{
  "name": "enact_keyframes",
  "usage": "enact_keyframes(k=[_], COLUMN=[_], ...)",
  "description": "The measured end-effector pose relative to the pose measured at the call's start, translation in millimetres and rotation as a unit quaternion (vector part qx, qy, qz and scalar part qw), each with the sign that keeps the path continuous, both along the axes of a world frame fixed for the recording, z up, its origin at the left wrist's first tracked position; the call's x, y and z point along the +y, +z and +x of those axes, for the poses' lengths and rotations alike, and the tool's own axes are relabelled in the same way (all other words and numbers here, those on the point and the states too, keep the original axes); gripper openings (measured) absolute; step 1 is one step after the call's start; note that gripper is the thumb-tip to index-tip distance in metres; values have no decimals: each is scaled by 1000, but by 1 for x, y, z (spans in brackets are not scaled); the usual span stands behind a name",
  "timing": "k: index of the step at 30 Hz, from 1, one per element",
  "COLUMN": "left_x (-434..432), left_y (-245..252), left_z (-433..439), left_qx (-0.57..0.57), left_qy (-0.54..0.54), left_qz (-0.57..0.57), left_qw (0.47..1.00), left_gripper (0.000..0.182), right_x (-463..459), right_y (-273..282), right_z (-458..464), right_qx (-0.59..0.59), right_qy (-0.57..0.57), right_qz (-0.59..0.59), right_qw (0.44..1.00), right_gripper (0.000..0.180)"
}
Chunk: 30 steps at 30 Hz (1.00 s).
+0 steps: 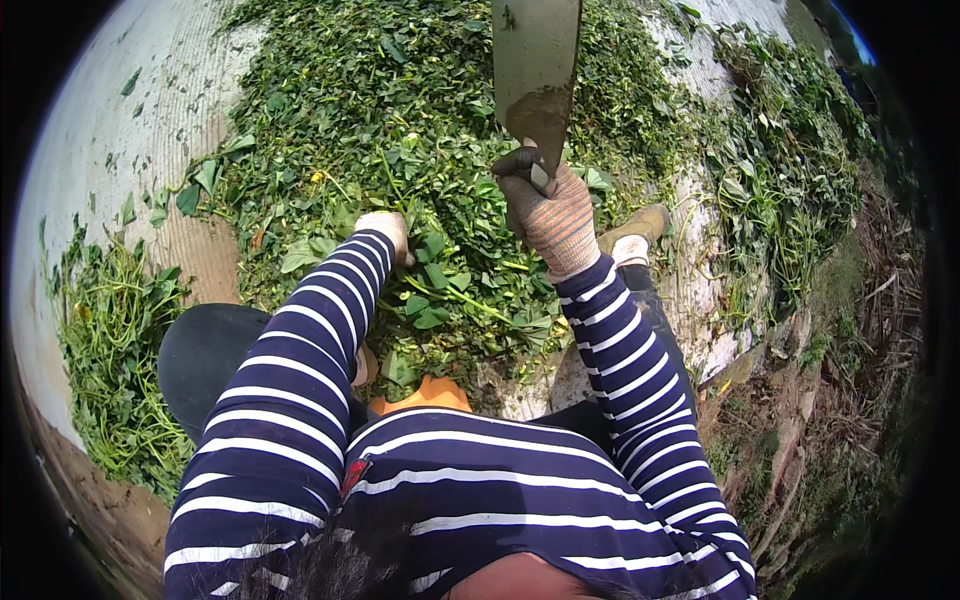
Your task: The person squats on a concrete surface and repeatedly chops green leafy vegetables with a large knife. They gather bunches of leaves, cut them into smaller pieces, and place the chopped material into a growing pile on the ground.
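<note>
My right hand (546, 206), in a striped knit work glove with dark fingers, grips the handle of a broad cleaver-like knife (537, 67). The metal blade points up and away, raised over the greens, with brown grime near the handle. My left hand (388, 229), in a pale glove, is down in a wide heap of chopped green leaves and stems (360, 142). Its fingers are mostly hidden, so what it holds cannot be told. Longer leafy vines (461, 296) lie just to the right of the left hand.
Uncut vines lie in a pile at the left (120, 352) and another at the right (780, 172). Ridged concrete (187, 97) shows on the left. My shoe (641, 225) rests beside the heap. An orange object (427, 394) sits near my body. Dry brush (862, 300) borders the right side.
</note>
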State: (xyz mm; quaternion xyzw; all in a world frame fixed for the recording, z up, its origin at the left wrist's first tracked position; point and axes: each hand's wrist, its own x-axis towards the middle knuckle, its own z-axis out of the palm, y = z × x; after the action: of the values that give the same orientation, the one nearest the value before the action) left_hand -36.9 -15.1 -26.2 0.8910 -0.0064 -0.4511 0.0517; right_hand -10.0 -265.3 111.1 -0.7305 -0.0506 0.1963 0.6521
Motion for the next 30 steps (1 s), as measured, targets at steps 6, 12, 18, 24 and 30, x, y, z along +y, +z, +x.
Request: enact_keyframes(k=[6, 12, 18, 24, 30], left_x=[-43, -6, -12, -27, -10], left_y=[1, 6, 23, 11, 10], left_z=[27, -10, -7, -7, -22], left_qx=[115, 59, 74, 23, 17], left_qy=[-20, 93, 46, 2, 69], left_qz=[97, 7, 108, 68, 67], left_qw=[988, 994, 990, 997, 995], left_gripper=[59, 88, 91, 63, 96], right_x=[38, 3, 31, 40, 17], right_y=[-42, -157, 37, -108, -109], right_z=[-63, -110, 33, -97, -71], right_qx=[-100, 163, -148, 53, 45], right_qy=[-77, 126, -36, 84, 132], right_qz=[-24, -401, 218, -315, -355], right_qw=[992, 892, 964, 944, 924], right_gripper=[21, 37, 10, 25, 29])
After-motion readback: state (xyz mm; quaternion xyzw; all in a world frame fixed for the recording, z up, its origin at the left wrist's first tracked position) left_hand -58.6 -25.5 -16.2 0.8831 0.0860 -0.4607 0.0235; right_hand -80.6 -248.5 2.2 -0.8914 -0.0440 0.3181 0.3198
